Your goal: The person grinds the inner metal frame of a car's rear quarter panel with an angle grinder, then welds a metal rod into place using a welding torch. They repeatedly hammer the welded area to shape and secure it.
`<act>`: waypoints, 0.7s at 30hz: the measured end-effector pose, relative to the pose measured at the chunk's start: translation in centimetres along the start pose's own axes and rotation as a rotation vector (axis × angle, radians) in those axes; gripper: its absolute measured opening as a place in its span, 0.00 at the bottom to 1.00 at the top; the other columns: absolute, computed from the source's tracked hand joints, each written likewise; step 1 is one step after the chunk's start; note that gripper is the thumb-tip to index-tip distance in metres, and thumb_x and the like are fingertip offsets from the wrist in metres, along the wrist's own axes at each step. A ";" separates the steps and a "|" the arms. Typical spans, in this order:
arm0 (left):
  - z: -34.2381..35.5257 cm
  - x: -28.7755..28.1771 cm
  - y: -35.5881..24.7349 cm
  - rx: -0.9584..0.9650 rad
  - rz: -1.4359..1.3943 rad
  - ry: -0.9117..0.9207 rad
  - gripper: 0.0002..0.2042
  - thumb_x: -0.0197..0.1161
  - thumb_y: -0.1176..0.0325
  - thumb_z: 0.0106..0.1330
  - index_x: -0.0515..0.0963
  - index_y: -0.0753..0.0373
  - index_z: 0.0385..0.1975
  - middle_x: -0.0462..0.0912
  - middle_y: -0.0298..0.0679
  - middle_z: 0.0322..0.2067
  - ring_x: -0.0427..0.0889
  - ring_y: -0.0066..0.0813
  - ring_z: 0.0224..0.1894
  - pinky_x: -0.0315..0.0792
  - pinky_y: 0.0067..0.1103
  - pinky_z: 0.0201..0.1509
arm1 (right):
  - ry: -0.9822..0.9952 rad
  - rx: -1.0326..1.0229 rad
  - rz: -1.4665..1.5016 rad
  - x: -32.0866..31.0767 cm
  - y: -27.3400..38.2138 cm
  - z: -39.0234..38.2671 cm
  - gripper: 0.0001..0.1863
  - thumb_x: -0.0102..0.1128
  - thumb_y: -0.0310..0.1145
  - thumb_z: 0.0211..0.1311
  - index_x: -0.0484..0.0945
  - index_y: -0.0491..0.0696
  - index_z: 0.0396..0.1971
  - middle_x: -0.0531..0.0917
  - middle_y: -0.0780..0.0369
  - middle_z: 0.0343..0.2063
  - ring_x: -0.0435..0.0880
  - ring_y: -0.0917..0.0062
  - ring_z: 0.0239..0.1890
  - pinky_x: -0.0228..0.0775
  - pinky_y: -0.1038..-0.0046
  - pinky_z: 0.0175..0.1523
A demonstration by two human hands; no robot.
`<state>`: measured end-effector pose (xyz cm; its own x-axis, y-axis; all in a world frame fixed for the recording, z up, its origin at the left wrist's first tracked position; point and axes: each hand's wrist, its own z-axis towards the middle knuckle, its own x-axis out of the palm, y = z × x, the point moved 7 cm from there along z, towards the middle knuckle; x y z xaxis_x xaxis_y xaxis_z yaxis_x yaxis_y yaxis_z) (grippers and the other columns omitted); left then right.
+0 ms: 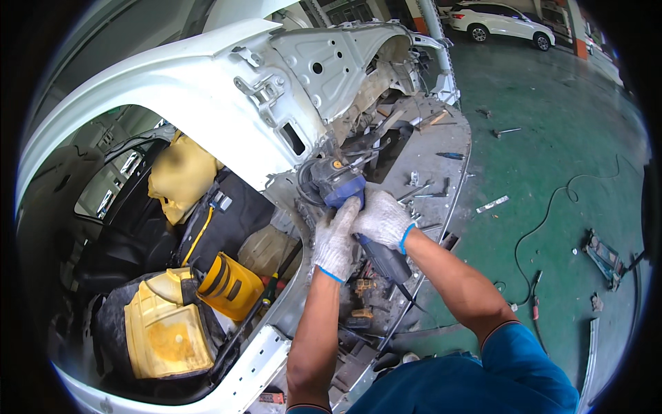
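Note:
Both of my hands wear white knit gloves with blue cuffs. Between them is an angle grinder [336, 181] with a dark head and blue body. My left hand [335, 241] is closed around the body near the head. Fingers of my right hand [382, 219] wrap the grinder's body just behind it, and its dark rear handle [387, 261] slants down out of the grip. The grinder's head is against or close to the lower part of a stripped white car body [200, 76]; whether the disc touches metal I cannot tell.
A grey metal platform [431, 148] beneath the car body holds loose tools, a screwdriver [450, 156] and a yellow cordless drill [363, 286]. A yellow face shield [231, 284] lies in the door opening. A cable [527, 238] and a jack [602, 259] lie on the green floor.

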<state>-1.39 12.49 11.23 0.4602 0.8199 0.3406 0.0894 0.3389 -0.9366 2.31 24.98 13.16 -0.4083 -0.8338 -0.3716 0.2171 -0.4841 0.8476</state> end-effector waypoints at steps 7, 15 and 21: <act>-0.2 0.4 -0.3 0.042 -0.057 -0.008 0.28 0.77 0.67 0.70 0.75 0.70 0.66 0.85 0.45 0.58 0.86 0.37 0.58 0.80 0.36 0.63 | 0.062 -0.008 0.001 0.2 -0.2 0.4 0.31 0.72 0.50 0.49 0.86 0.38 0.45 0.88 0.39 0.39 0.88 0.43 0.47 0.81 0.52 0.53; -0.9 0.7 -0.9 0.047 -0.088 -0.014 0.28 0.77 0.69 0.70 0.74 0.72 0.66 0.85 0.46 0.59 0.86 0.36 0.58 0.80 0.35 0.64 | 0.066 -0.043 0.024 0.0 0.6 0.3 0.31 0.73 0.49 0.48 0.85 0.39 0.45 0.88 0.40 0.39 0.88 0.43 0.46 0.81 0.53 0.52; -1.6 0.7 -1.0 0.080 -0.104 -0.018 0.28 0.76 0.68 0.71 0.74 0.71 0.66 0.84 0.46 0.59 0.86 0.37 0.59 0.80 0.36 0.63 | 0.076 -0.060 -0.041 0.2 1.3 0.1 0.31 0.73 0.49 0.47 0.85 0.40 0.46 0.88 0.40 0.39 0.88 0.44 0.45 0.81 0.52 0.52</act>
<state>0.23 11.96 12.27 0.4360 0.7861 0.4381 0.0651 0.4580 -0.8866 2.43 24.22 14.25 -0.3495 -0.8299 -0.4349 0.2550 -0.5310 0.8081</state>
